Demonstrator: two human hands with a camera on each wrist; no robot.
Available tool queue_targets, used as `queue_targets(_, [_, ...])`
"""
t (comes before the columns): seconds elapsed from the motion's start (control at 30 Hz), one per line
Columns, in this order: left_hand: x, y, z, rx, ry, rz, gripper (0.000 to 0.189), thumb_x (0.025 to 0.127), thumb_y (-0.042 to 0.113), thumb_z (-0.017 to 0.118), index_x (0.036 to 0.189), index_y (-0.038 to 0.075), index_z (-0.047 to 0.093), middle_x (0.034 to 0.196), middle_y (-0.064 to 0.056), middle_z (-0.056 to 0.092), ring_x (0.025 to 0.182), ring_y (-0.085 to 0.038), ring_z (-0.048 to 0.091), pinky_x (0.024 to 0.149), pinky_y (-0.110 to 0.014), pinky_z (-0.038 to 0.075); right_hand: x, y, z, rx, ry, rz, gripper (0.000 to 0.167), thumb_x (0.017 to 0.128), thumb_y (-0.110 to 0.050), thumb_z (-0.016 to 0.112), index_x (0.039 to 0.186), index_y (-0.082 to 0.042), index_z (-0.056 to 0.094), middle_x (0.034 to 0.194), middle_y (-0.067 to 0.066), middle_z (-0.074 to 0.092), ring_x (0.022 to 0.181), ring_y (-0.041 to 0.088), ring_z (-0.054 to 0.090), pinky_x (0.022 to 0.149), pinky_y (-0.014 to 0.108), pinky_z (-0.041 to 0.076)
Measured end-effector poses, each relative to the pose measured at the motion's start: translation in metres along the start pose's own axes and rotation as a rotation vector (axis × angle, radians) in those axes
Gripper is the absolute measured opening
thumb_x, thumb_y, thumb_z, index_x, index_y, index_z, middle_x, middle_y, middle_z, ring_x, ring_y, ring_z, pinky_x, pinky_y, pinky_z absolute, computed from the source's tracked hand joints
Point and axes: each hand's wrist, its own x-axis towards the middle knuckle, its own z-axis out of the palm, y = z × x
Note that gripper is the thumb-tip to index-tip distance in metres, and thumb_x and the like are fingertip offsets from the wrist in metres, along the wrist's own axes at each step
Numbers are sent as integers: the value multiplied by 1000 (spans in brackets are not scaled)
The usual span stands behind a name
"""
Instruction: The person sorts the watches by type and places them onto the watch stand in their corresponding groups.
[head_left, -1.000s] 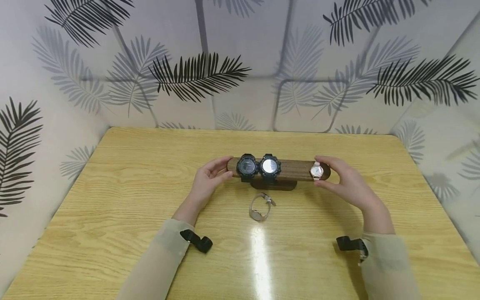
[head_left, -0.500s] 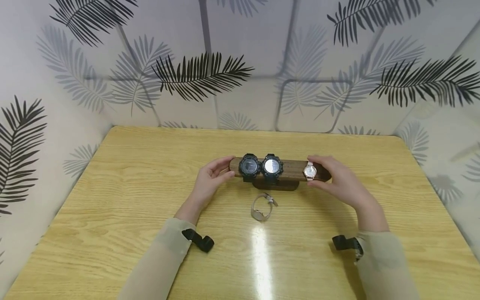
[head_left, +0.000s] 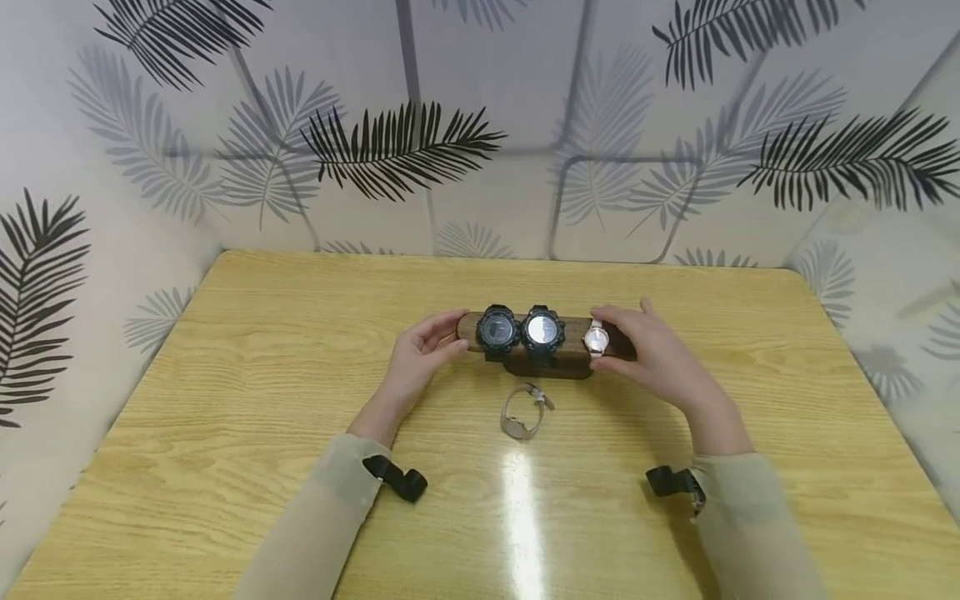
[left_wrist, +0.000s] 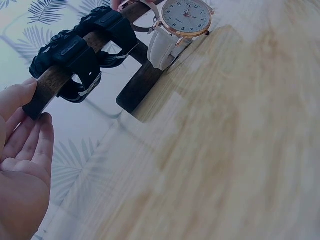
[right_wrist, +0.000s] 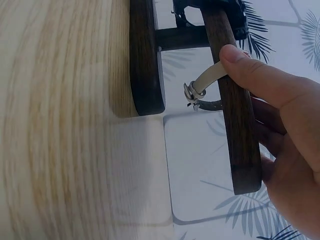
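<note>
A dark wooden watch stand (head_left: 574,332) stands on the table, its bar raised above a base (right_wrist: 146,65). Two chunky black digital watches (head_left: 497,332) sit side by side on the bar's left half. My left hand (head_left: 420,352) holds the bar's left end, thumb on one side and fingers on the other. On the right part of the bar is a small round-faced watch (head_left: 596,340) with a pale strap (right_wrist: 212,76) looped around it. My right hand (head_left: 663,358) pinches this watch by its strap. Its metal buckle hangs under the bar.
Another pale-strapped watch (head_left: 516,427), with a rose-gold case, lies on the wooden table (head_left: 247,400) in front of the stand. Behind the table hangs a leaf-patterned curtain (head_left: 487,200). Both wrists wear black camera straps (head_left: 393,477).
My right hand has slid the small pale-strapped watch leftward along the bar, toward the two black watches. More of the bar's right end lies beyond it. My left hand keeps its hold.
</note>
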Motion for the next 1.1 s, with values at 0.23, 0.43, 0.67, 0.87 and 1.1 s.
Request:
queue_targets(0.23, [0,1,-1,18,7,-3,45,87,4,69,130,2,57,134,-10,54,123,-22,52,101,-30,43,8,-4,5,-31,-31,-18,65,81,-18,77,134,5,49,133,21,53,124,36,48,116,49,6])
queue_targets(0.43, [0,2,-1,15,6,-11,45,87,5,70,130,3,57,134,-10,54,123,-22,51,101,-30,43,12,-6,6,-22,-39,-20,67,79,-18,79,134,4,49,133,20,53,124,35,48,117,47,6])
queue_targets(0.67, [0,1,0,29,5,-14,45,87,7,71,130,4,58,134,-9,55,123,-22,51,101,-30,43,11,-7,6,-28,-49,-10,67,79,-18,79,135,3,49,135,19,52,126,34,46,116,48,6])
queue_targets(0.87, [1,0,1,12,3,-16,45,87,4,70,130,2,57,133,-10,55,122,-23,52,101,-31,44,10,-5,6,-38,-39,-16,68,80,-20,78,136,1,48,135,18,52,126,34,46,115,52,8])
queue_targets(1.1, [0,4,1,27,-5,-18,45,87,5,69,130,2,57,134,-11,55,122,-22,52,100,-30,44,8,-6,7,-28,-10,-33,71,77,-18,80,136,2,47,136,20,50,129,37,41,116,51,7])
